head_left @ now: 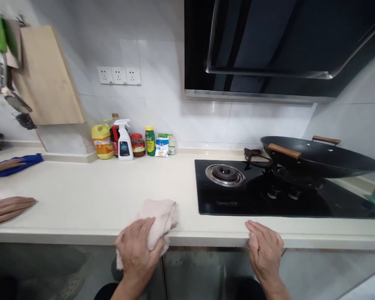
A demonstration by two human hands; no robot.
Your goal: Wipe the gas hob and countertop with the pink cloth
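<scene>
My left hand (137, 246) is closed on a pale pink cloth (161, 214) at the front edge of the counter. Part of the cloth lies on the white countertop (112, 187), and some hangs below my fingers. Just over the counter's front edge, before the black gas stove (237, 207), is my right hand (265, 248). Its fingers and thumb are pressed together, and I see nothing between them.
A black wok (325, 156) rests on the stove's right burner. Along the wall stand a spray bottle (124, 141), a yellow jug (102, 141) and several condiments. At left, a co-worker's hand (11, 208) lies on the counter; another hand (9, 164) presses a blue cloth (28, 161).
</scene>
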